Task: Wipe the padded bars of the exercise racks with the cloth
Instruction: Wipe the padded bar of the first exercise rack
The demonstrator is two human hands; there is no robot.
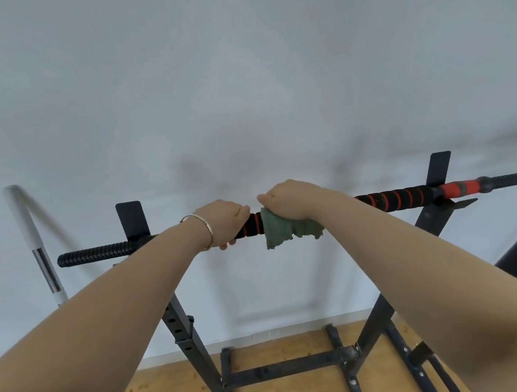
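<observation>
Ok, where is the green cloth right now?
In the head view, the green terry cloth is draped over the middle of the black-and-red padded bar, pressed under the right hand, just right of the left hand gripping the bar.

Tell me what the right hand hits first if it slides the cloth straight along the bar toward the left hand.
The left hand, most likely. It grips the bar close beside the cloth under the right hand, with only a short stretch of padding between them.

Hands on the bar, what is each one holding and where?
Left hand grips the padded bar bare, near its middle. Right hand presses the green cloth over the bar just beside it, cloth ends hanging below.
</observation>
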